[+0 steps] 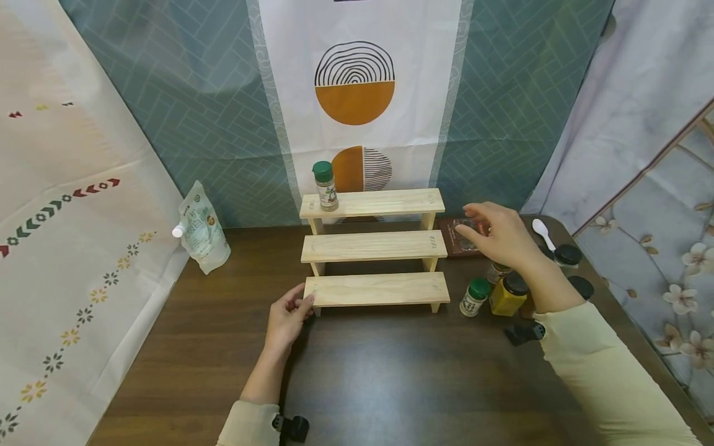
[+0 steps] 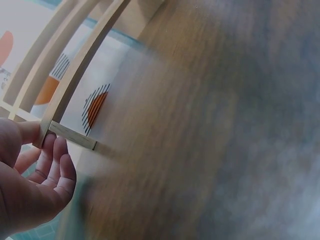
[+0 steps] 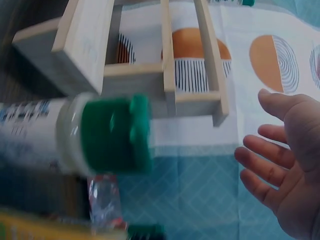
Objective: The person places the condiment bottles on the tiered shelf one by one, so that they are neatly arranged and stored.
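Observation:
A three-tier wooden step rack (image 1: 379, 289) stands on the table. My left hand (image 1: 287, 319) pinches the left end of its lowest step; the left wrist view shows the thumb (image 2: 29, 132) on one side of the board and curled fingers on the other. On the top step, toward its left end, a green-capped spice shaker (image 1: 325, 186) stands upright. My right hand (image 1: 499, 235) is in the air right of the rack with parted fingers, holding nothing. Below it are another green-capped shaker (image 1: 474, 298), large and close in the right wrist view, and a yellow jar with a black lid (image 1: 507, 298).
Several dark-lidded jars (image 1: 568, 254), partly hidden by my right arm, stand at the right beside a white spoon (image 1: 543, 233). A dark red packet (image 1: 457, 238) lies behind them. A spouted pouch (image 1: 202, 232) is at the back left. Patterned cloth hangs behind the table.

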The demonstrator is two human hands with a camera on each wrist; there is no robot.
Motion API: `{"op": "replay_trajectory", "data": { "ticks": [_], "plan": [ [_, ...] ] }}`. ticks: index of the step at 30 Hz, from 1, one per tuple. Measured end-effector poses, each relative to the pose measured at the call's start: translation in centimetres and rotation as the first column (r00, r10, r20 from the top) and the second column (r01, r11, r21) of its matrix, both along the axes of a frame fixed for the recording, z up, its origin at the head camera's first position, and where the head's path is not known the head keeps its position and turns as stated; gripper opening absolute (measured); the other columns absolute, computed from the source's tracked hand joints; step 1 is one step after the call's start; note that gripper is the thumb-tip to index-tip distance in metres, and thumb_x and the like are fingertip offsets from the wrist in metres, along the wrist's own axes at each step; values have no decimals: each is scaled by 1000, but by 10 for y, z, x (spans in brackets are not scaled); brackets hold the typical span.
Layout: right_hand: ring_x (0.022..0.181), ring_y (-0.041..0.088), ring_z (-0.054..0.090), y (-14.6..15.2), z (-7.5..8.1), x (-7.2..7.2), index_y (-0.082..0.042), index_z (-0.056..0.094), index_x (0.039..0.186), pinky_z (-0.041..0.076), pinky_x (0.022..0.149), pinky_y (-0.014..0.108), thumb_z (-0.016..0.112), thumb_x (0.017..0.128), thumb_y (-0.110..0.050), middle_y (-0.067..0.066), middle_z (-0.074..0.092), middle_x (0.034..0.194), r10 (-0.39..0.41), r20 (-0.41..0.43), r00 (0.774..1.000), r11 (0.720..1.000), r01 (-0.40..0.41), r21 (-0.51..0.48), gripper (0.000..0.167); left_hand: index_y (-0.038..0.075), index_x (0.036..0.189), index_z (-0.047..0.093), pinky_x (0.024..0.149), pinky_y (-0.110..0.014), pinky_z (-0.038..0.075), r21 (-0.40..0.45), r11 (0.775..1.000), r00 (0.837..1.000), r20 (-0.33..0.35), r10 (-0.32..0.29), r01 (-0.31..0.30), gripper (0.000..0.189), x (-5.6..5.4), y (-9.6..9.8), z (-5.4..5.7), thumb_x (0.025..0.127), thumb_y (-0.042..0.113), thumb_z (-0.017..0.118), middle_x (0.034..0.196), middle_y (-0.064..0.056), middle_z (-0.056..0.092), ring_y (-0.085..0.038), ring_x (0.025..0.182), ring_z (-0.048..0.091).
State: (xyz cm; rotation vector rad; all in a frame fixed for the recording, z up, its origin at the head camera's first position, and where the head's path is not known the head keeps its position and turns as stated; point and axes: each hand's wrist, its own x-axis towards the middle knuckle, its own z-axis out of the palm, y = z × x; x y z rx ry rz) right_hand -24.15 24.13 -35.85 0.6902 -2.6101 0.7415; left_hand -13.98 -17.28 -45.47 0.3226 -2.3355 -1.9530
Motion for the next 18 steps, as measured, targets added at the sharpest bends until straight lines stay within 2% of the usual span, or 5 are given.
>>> {"op": "replay_trajectory", "data": {
  "ticks": [6,13,18],
  "plan": [
    [91,35,66,21,-8,3,3,65,125,55,80,56,74,95,-22,18,68,102,-36,10,999,999,35,35,40,-11,136,56,67,-24,55,6,1000,1000,-3,-2,2,41,1,0,1,98,3,66,87,-26,65,-29,77,65],
    [102,44,66,42,-15,8,4,62,131,50,87,63,72,96,-24,26,66,119,-79,91,993,995,74,63,46,-10,137,55,70,-27,57,4,1000,1000,-1,-7,7,43,0,0,-1,98,4,66,88,-26,65,-36,82,65],
    [99,47,66,53,-23,10,8,61,130,51,83,63,71,98,-26,30,64,121,-84,106,991,994,77,74,48,-11,137,55,68,-25,56,-1,1000,1000,-7,-5,5,43,2,1,0,98,4,66,87,-25,65,-34,81,66]
  ]
}}
